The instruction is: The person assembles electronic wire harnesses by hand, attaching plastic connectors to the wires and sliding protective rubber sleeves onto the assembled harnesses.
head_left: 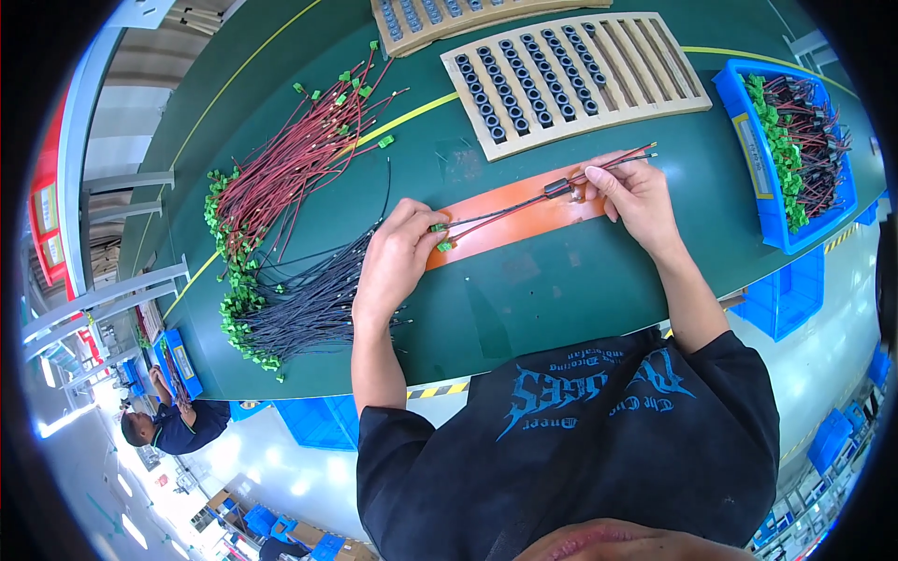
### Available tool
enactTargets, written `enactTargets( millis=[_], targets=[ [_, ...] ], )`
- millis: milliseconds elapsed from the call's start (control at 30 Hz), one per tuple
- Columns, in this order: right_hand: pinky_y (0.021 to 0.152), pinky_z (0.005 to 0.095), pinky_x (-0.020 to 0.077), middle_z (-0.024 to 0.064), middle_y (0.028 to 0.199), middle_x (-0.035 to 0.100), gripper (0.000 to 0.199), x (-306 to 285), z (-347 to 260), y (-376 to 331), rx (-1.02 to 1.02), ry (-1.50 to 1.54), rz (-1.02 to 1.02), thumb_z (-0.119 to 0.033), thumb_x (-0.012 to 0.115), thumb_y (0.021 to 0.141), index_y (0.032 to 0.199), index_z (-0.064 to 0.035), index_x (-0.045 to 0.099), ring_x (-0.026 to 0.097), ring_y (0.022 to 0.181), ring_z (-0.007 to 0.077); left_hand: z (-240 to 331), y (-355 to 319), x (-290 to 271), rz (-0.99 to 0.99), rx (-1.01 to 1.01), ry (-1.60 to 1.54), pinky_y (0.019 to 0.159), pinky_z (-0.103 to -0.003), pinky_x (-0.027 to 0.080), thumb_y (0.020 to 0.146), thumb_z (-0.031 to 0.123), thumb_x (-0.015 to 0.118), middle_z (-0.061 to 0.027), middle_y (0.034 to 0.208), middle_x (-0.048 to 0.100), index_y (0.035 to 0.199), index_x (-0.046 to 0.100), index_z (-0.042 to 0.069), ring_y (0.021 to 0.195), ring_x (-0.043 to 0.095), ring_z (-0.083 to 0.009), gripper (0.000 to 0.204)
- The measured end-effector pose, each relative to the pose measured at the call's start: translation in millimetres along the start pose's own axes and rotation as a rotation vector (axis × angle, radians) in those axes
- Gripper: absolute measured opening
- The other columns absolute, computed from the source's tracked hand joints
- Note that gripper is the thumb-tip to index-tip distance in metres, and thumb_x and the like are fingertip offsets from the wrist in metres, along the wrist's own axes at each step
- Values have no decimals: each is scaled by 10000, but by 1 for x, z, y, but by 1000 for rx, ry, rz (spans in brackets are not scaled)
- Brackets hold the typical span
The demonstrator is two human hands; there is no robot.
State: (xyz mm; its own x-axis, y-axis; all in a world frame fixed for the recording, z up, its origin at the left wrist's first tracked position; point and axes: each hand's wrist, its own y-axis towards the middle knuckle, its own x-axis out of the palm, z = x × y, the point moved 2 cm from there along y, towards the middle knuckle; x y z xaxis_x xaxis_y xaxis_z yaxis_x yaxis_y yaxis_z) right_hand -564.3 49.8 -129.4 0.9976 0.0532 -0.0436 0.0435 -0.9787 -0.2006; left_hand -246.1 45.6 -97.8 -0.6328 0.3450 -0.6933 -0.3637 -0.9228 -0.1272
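A pair of red and black wires (505, 213) runs between my two hands over an orange strip (510, 236) on the table. My left hand (398, 248) is closed at their left end, where small green connectors (444, 246) show by the fingertips. A black cylindrical core (557, 189) sits around the wires close to my right hand (631, 198). That hand pinches the wires just right of the core, and their bare tips (652, 150) stick out beyond the fingers.
Red wires (290, 154) and black wires (309, 304) with green connectors lie piled on the green table at left. Behind the strip is a wooden rack (613, 110) partly filled with black cores; another rack (486, 21) stands farther back. A blue bin (774, 210) at right holds wired pieces.
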Motion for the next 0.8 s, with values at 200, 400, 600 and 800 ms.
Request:
enactTargets(
  millis=[200, 400, 600, 800],
  targets=[
    [663, 244, 540, 147, 948, 741, 163, 5, -2, -3, -243, 29, -2, -79, 603, 1003, 1063, 47, 687, 695, 809, 145, 3, -4, -13, 77, 183, 75, 839, -394, 488, 801, 50, 721, -90, 954, 655, 958, 702, 28, 927, 637, -294, 159],
    [580, 259, 521, 187, 1019, 706, 129, 9, -2, -4, -246, 280, -139, -75, 555, 1022, 1071, 29, 614, 715, 812, 211, 35, 9, -5, 66, 350, 243, 910, -390, 446, 830, 98, 722, -93, 907, 649, 977, 701, 25, 953, 604, -286, 166],
    [600, 278, 563, 185, 980, 714, 161, 10, -5, -4, -229, 297, -109, -87, 554, 1028, 1077, 50, 621, 727, 805, 216, 27, 21, 3, -84, 357, 106, 847, -385, 458, 849, 111, 725, -103, 870, 642, 936, 696, 6, 876, 606, -292, 140],
    [612, 275, 569, 179, 1009, 707, 169, 10, -1, -3, -215, 355, -138, -102, 557, 1030, 1075, 49, 619, 722, 823, 217, 34, 18, -2, -80, 332, 36, 741, -369, 470, 874, 93, 721, -108, 835, 618, 940, 694, -6, 799, 608, -264, 122]
  ],
)
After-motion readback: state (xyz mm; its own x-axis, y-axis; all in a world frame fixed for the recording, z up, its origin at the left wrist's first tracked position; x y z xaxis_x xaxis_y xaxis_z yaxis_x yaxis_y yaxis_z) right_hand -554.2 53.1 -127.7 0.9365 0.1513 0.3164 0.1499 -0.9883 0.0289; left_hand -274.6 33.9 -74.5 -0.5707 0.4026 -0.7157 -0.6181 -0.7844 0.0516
